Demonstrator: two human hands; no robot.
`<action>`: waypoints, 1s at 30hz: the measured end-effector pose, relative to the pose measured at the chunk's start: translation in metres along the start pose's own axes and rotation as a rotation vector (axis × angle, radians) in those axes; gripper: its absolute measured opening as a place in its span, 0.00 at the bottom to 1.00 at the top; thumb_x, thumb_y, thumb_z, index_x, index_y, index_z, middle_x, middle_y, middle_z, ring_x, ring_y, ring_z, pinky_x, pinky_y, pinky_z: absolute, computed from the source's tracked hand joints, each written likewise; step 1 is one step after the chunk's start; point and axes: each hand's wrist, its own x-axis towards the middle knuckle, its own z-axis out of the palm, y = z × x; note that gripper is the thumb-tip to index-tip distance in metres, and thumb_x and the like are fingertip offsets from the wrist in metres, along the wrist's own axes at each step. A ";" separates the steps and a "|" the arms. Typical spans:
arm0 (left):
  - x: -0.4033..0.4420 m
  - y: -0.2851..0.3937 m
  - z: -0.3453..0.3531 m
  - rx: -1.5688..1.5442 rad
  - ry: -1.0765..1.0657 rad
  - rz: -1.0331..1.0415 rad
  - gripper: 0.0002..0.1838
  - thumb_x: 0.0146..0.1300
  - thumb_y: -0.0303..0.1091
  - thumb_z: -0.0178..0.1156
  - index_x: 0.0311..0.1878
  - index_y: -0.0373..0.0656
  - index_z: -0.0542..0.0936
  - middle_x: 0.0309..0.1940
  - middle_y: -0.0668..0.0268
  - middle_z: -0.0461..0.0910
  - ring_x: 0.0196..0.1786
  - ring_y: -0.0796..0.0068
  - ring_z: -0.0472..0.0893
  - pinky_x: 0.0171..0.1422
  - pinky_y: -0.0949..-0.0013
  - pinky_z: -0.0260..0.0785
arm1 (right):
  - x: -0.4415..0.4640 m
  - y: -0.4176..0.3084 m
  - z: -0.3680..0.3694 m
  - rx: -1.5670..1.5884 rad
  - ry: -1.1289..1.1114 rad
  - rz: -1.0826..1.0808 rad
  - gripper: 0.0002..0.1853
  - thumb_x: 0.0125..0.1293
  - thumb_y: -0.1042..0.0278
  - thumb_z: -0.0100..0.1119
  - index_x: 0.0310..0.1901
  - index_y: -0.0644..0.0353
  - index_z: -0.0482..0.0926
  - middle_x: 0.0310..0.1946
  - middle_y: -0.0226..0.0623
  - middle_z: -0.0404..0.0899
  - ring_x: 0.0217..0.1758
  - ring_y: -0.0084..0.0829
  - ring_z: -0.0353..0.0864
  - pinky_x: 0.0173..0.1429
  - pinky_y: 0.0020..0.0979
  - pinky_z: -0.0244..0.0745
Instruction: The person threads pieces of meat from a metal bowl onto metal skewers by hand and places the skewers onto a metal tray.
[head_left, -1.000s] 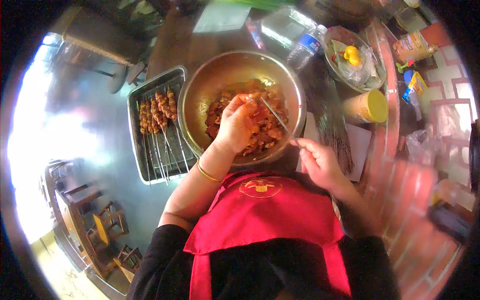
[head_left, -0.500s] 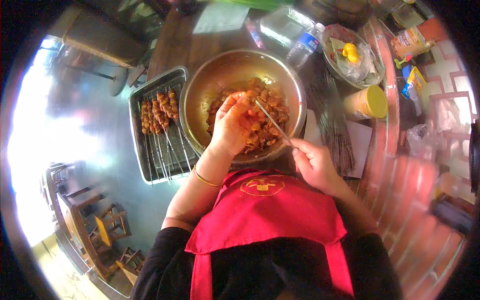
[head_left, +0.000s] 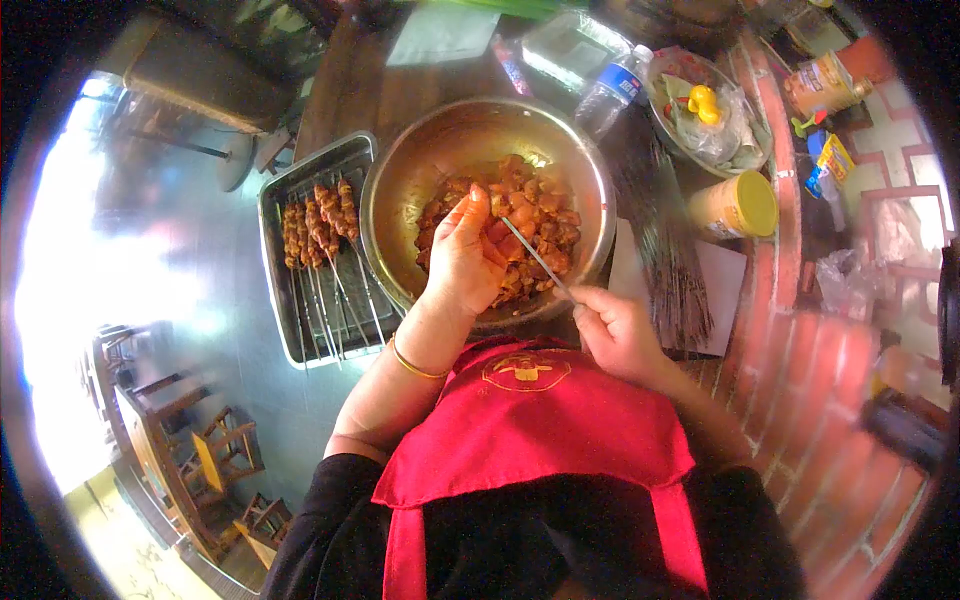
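A wide metal bowl holds a heap of reddish, seasoned meat pieces. Over the meat, my left hand is closed, its fingers curled and stained red. What they hold is hard to separate from the meat behind. At the bowl's near right rim, my right hand grips a thin metal skewer, whose tip points up and left, close to my left fingers. No meat shows on the visible part of the skewer. Left of the bowl, a dark rectangular tray carries several loaded meat skewers.
Right of the bowl lies a bundle of bare skewers on white paper. Beyond are a plastic bottle, a yellow-lidded tub and a basin with plastic bags. A brick ledge runs along the right.
My right hand and the skewer have shifted slightly left and down. My left hand has turned a little, with its fingertips now pointing more upward. The tray stays as it was.
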 end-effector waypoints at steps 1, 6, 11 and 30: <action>-0.001 0.001 0.001 0.005 0.030 -0.025 0.12 0.69 0.41 0.51 0.47 0.44 0.73 0.40 0.62 0.79 0.40 0.67 0.81 0.46 0.63 0.77 | 0.000 0.003 0.002 0.017 0.011 -0.032 0.14 0.65 0.75 0.50 0.51 0.64 0.78 0.18 0.36 0.76 0.20 0.18 0.72 0.25 0.26 0.68; -0.013 -0.001 0.015 0.126 0.011 -0.102 0.11 0.70 0.39 0.50 0.46 0.42 0.73 0.36 0.63 0.80 0.37 0.68 0.82 0.42 0.64 0.78 | 0.004 -0.003 0.002 0.033 -0.028 0.034 0.14 0.66 0.74 0.49 0.51 0.64 0.77 0.17 0.32 0.73 0.20 0.17 0.71 0.26 0.23 0.68; -0.012 -0.013 0.003 0.140 -0.078 -0.124 0.10 0.69 0.38 0.52 0.46 0.43 0.73 0.36 0.63 0.80 0.37 0.68 0.82 0.40 0.65 0.79 | 0.011 -0.016 0.006 0.268 -0.003 0.118 0.14 0.66 0.73 0.47 0.51 0.65 0.76 0.16 0.29 0.71 0.20 0.16 0.71 0.25 0.24 0.68; 0.083 0.056 -0.099 2.094 0.079 0.168 0.17 0.56 0.41 0.60 0.49 0.51 0.78 0.40 0.54 0.81 0.46 0.49 0.79 0.49 0.54 0.72 | 0.007 0.021 -0.021 0.154 0.066 0.139 0.13 0.68 0.75 0.46 0.51 0.65 0.76 0.16 0.28 0.72 0.19 0.17 0.72 0.25 0.21 0.67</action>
